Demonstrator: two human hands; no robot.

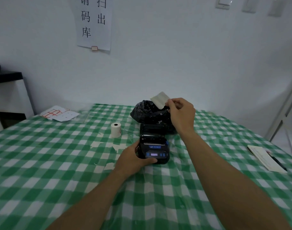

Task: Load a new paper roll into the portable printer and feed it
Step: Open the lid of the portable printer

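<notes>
A black portable printer (154,151) with blue buttons lies on the green checked tablecloth, its lid (151,130) swung open toward the far side. My left hand (135,159) grips the printer's near left corner. My right hand (181,113) is raised above and behind the printer, pinching a small white paper slip (160,99) over a black plastic bag (149,112). A white paper roll (116,130) stands upright on the cloth, left of the printer and apart from it.
A notepad (264,158) with a black pen (278,163) lies at the right edge of the table. Label sheets (60,113) sit at the far left corner. A white wall with a paper notice stands behind the table.
</notes>
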